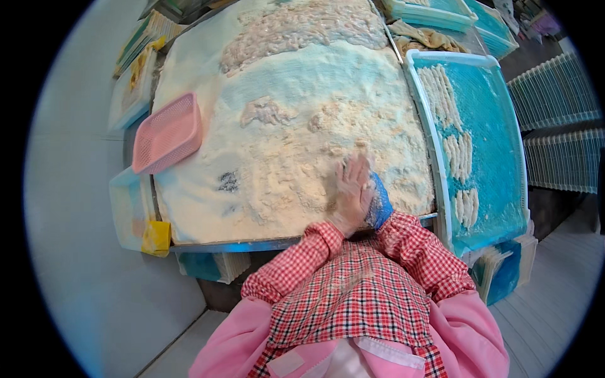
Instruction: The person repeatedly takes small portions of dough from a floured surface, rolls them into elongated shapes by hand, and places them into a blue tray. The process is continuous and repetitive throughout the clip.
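Observation:
Over the near part of a flour-covered worktable [201, 217], my left hand [353, 192], whitened with flour, has its fingers stretched out and pressed against my right hand [380, 205]. A blue glove covers the right hand, and its fingers are mostly hidden behind the left. Whether something lies between the palms cannot be seen. Crumbly pale flour [283, 183] spreads around both hands. Beyond them sits a small clump of pinkish raw strips [268, 111], and a larger heap of the same strips [296, 31] lies at the far end.
To the right, a blue mesh tray [495, 138] with a white rim carries rows of floured strips [467, 208]. A pink perforated basket [167, 133] rests on the left edge, above a yellow cloth [156, 238]. Stacked trays [558, 94] stand far right.

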The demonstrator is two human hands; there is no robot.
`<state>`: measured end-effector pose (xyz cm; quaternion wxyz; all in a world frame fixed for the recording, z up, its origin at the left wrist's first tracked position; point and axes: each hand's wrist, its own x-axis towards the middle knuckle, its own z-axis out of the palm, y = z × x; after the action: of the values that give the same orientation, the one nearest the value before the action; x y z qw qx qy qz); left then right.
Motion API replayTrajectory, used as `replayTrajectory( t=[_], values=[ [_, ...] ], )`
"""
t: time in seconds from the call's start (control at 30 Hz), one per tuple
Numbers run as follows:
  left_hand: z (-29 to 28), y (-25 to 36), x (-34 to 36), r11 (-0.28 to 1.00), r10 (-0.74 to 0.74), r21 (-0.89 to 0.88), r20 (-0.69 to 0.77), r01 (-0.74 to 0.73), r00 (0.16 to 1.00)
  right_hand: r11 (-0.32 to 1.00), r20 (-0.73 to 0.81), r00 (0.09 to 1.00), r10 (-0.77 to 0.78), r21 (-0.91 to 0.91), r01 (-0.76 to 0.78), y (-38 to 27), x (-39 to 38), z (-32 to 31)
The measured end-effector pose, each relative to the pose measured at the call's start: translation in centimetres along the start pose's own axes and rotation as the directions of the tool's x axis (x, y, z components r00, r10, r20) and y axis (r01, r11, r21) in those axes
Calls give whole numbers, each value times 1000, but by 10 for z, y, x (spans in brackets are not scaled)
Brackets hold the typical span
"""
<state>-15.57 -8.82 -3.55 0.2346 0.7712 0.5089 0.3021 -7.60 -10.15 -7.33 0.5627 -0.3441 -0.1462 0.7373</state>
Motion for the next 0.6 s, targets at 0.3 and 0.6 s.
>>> replayTrajectory(
  t=[0.3, 0.6],
  values=[
    [-34, -58, -20, 862, -152, 492, 486, -125, 861, 963, -457, 869, 191, -86, -257, -166, -30, -17],
    [-39, -139, 98, 689, -725, -129, -111, 713, 680, 775, -499, 830, -251, -617, -137, -303, 15, -189]
  ],
)
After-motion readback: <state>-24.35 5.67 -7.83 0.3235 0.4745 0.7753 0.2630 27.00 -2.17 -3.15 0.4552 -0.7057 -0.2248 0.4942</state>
